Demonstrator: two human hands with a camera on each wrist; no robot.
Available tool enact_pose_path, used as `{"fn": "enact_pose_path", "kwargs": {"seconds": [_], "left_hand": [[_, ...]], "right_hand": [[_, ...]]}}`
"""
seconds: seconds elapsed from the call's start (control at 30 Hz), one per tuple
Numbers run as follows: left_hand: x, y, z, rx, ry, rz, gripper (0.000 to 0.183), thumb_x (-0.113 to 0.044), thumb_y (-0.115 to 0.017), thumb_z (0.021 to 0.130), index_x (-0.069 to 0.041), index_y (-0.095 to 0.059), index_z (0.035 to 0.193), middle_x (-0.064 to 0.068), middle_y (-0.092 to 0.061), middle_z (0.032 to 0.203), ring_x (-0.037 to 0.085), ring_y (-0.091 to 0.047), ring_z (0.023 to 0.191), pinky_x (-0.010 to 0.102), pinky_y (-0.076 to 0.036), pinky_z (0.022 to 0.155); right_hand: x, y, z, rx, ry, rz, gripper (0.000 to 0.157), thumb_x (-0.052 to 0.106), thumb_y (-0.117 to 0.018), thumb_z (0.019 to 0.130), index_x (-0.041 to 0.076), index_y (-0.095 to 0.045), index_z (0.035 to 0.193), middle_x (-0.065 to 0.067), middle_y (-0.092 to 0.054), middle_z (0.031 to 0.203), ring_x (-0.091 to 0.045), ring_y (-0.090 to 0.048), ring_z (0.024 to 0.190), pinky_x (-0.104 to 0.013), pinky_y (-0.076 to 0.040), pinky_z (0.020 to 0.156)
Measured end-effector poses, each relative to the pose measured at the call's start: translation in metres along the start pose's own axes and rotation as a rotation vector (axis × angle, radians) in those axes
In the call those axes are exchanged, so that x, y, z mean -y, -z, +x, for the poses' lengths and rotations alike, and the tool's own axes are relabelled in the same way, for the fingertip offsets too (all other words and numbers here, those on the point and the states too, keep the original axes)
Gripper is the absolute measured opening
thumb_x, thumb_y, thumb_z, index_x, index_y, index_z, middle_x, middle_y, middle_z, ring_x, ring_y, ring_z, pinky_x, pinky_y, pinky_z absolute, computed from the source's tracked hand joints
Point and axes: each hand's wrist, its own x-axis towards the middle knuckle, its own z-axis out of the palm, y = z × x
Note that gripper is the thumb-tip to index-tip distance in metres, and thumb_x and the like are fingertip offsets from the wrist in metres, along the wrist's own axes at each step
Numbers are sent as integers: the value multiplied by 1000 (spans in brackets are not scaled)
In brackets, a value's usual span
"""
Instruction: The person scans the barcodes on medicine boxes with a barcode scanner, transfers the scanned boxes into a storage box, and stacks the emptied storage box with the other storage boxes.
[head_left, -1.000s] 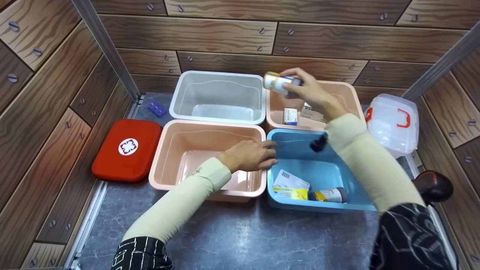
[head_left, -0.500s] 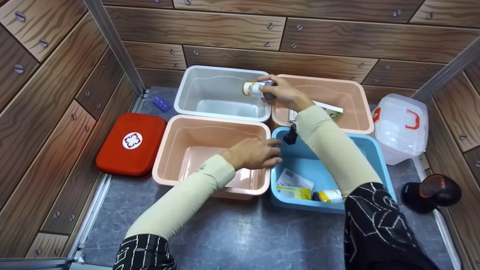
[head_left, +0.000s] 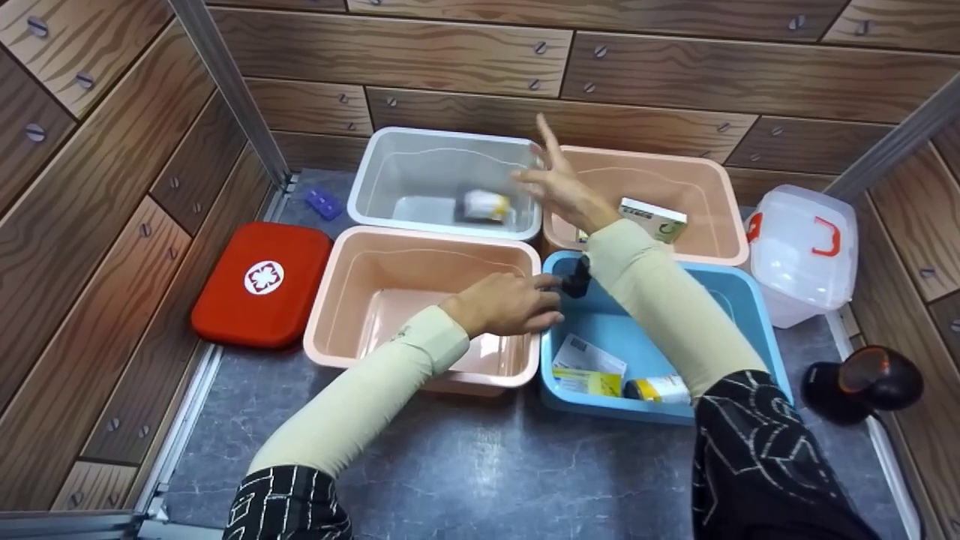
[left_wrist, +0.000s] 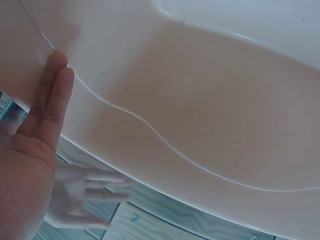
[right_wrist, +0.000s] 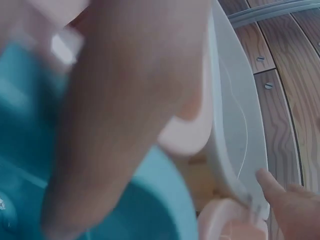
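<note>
A pill bottle with a white and yellow label, blurred by motion, appears inside the grey bin at the back left. Up and to its right, over the junction of the two back bins, my right hand is spread, apart from the bottle. My left hand lies across the right rim of the front peach bin. In the left wrist view, two extended fingers of it lie against that bin's inner wall.
The blue bin holds a white and yellow pack and another bottle. A white and green box sits in the back peach bin. Around them are a red case, clear lidded box, purple pillbox and black device.
My right hand carried the bottle leftward from above the back peach bin to the grey bin, then let go; its fingers opened and the bottle dropped. The left hand stayed at the rim.
</note>
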Motion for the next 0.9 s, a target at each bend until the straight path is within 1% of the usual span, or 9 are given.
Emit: {"fn": "enact_pose_path", "kwargs": {"seconds": [0.07, 0.1, 0.17, 0.2, 0.3, 0.4, 0.53, 0.7, 0.9], "left_hand": [[1, 0, 1, -10, -12, -4, 46, -47, -44, 117, -15, -74, 129, 12, -58, 161, 32, -78, 107, 46, -65, 91], [1, 0, 1, -11, -16, -7, 46, -47, -44, 117, -14, -74, 130, 12, -58, 161, 32, -78, 108, 46, -65, 92], [2, -1, 1, -12, -22, -16, 45, -46, -45, 117, -14, -74, 130, 12, -58, 161, 32, -77, 109, 46, -64, 93], [2, -1, 0, -12, -25, -18, 45, -45, -45, 117, -14, -74, 130, 12, -58, 161, 32, -77, 110, 46, -64, 93], [2, -2, 0, -22, -33, -19, 42, -44, -46, 117, -15, -75, 128, 11, -59, 160, 32, -77, 112, 46, -64, 93], [2, -3, 0, -34, -43, -12, 41, -43, -46, 117, -15, -75, 126, 10, -60, 158, 31, -77, 112, 46, -64, 92], [0, -3, 0, -29, -50, -14, 42, -43, -46, 117, -14, -74, 126, 11, -60, 157, 31, -77, 111, 47, -65, 91], [1, -3, 0, -21, -48, -27, 43, -44, -46, 117, -14, -74, 127, 12, -61, 156, 31, -77, 108, 46, -65, 91], [2, -1, 1, 4, -27, -34, 45, -46, -44, 117, -15, -74, 129, 10, -59, 159, 29, -77, 107, 44, -64, 92]], "right_hand": [[0, 8, -6, 6, 61, -28, 101, -5, -61, 103, 40, -7, 176, -11, 4, 185, -40, -1, 171, -46, -36, 129], [0, 12, -11, 12, 87, -45, 98, -3, -61, 103, 37, -10, 176, -11, 1, 185, -39, -1, 171, -49, -33, 131], [0, 21, -22, 21, 115, -91, 87, 3, -62, 104, 31, -20, 176, -13, -15, 183, -39, -16, 168, -52, -37, 129], [-1, 25, -30, 39, 124, -97, 81, 5, -61, 105, 26, -26, 175, -15, -24, 180, -38, -25, 165, -58, -33, 131], [-4, 39, -56, 94, 159, -130, 64, 6, -58, 108, 9, -38, 168, -25, -43, 167, -40, -46, 151, -57, -45, 124], [-9, 56, -88, 165, 175, -199, 51, 5, -57, 110, -4, -46, 159, -31, -51, 157, -40, -56, 143, -48, -53, 117], [-17, 80, -129, 257, 160, -291, 43, 6, -57, 111, -9, -53, 151, -31, -60, 147, -39, -66, 134, -42, -59, 109], [-28, 106, -162, 387, 110, -362, 42, 3, -56, 110, -11, -53, 149, -35, -63, 141, -39, -71, 127, -46, -61, 105], [-51, 123, -178, 453, -180, -497, 47, 16, -63, 110, -2, -55, 152, -30, -62, 146, -28, -71, 127, -50, -59, 108]]}}
